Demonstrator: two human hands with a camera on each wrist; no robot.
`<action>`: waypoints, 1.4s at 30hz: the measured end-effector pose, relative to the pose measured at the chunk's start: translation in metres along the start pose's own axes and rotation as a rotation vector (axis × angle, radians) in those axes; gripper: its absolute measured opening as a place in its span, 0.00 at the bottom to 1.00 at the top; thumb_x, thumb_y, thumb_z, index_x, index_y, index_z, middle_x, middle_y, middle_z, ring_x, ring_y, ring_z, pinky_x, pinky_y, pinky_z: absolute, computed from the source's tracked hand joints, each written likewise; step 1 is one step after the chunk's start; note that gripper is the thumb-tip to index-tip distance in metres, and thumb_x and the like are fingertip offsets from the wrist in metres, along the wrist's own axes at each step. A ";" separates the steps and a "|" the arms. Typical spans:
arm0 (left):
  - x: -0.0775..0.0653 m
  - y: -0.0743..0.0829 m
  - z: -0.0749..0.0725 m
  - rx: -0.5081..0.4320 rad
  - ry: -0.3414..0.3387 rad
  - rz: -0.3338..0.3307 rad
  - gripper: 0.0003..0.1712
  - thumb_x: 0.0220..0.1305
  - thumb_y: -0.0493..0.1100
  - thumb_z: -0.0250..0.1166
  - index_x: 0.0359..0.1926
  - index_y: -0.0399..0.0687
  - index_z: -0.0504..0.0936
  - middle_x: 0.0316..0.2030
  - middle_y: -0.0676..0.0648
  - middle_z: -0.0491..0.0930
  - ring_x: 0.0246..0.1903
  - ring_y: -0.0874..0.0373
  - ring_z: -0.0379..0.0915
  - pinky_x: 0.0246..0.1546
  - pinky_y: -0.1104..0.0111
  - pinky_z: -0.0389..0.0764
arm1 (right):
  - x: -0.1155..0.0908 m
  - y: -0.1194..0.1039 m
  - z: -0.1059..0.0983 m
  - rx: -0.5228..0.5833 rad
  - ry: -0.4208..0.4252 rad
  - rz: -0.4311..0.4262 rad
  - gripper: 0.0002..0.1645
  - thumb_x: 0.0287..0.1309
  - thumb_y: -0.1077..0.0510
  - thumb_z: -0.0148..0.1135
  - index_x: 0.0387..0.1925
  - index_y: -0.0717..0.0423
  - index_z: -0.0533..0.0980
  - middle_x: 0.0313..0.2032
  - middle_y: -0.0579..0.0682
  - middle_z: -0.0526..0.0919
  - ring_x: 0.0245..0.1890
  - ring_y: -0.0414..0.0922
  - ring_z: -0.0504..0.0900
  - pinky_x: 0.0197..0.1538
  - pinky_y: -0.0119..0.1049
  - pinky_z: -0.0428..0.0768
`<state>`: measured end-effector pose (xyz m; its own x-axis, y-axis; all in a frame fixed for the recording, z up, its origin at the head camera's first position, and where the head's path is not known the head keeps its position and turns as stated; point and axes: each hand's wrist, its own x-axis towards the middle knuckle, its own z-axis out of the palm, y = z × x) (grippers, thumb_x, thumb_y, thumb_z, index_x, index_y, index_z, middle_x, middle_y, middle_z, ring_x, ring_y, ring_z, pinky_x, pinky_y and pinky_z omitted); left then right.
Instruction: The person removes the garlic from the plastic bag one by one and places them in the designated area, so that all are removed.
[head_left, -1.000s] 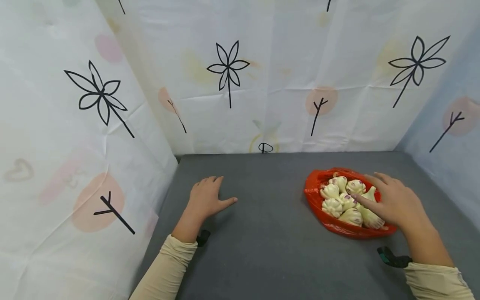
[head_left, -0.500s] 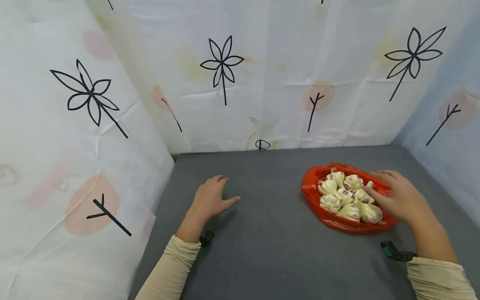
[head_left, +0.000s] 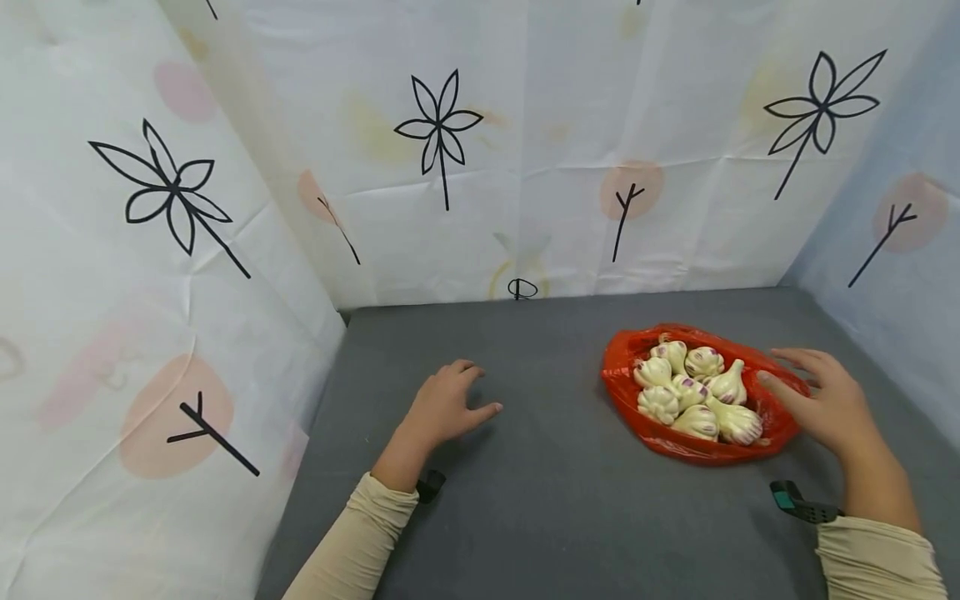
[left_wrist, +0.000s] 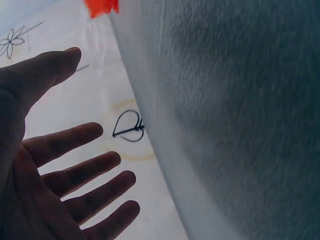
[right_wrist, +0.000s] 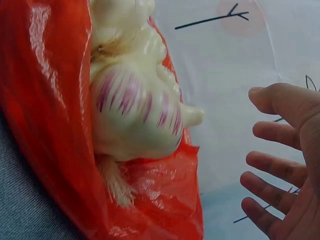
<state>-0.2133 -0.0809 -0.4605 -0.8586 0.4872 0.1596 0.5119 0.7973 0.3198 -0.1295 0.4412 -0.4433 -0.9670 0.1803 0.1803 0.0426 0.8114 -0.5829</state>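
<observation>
A red plastic bag (head_left: 645,437) lies spread on the right of the grey table, its mouth wide. Inside it sit several white garlic bulbs (head_left: 697,422) with purple streaks. My right hand (head_left: 825,400) is at the bag's right edge, fingers spread and holding nothing. From the right wrist, one large garlic bulb (right_wrist: 135,112) shows close up with its dry roots hanging below. On the left side of the table, my left hand (head_left: 450,404) hovers with fingers loosely extended and nothing in them. The left wrist view shows its spread fingers (left_wrist: 95,185) against the backdrop.
The grey table (head_left: 540,517) reaches back to a white cloth wall (head_left: 540,108) printed with line flowers. Similar cloth stands along the left side (head_left: 75,350) and the right side (head_left: 915,275). A dark wrist camera (head_left: 806,504) hangs below the right wrist.
My right hand has drawn back to the right, off the garlic, uncovering bulbs it overlapped. My left hand has shifted right a little. The head view has tilted slightly.
</observation>
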 end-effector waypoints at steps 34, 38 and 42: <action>0.031 0.066 0.032 -0.116 -0.091 0.256 0.31 0.72 0.58 0.70 0.66 0.45 0.82 0.63 0.46 0.81 0.62 0.51 0.79 0.64 0.57 0.81 | -0.012 0.061 0.025 0.621 0.113 0.451 0.28 0.70 0.45 0.70 0.69 0.27 0.76 0.60 0.25 0.72 0.63 0.23 0.70 0.46 0.10 0.74; 0.035 0.071 0.033 -0.141 -0.088 0.270 0.30 0.72 0.58 0.70 0.66 0.45 0.82 0.63 0.46 0.81 0.62 0.50 0.78 0.66 0.56 0.80 | -0.012 0.064 0.027 0.685 0.112 0.430 0.22 0.69 0.49 0.73 0.61 0.28 0.80 0.54 0.24 0.72 0.50 0.21 0.73 0.38 0.12 0.76; 0.039 0.077 0.035 -0.159 -0.093 0.288 0.30 0.72 0.58 0.70 0.67 0.45 0.82 0.63 0.46 0.81 0.63 0.51 0.78 0.66 0.56 0.79 | -0.009 0.063 0.030 0.725 0.107 0.381 0.20 0.68 0.53 0.73 0.58 0.30 0.82 0.47 0.23 0.72 0.39 0.19 0.76 0.37 0.14 0.78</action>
<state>-0.2062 0.0125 -0.4626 -0.6691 0.7207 0.1815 0.7161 0.5598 0.4169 -0.1254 0.4745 -0.5053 -0.8885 0.4519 -0.0799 0.1545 0.1306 -0.9793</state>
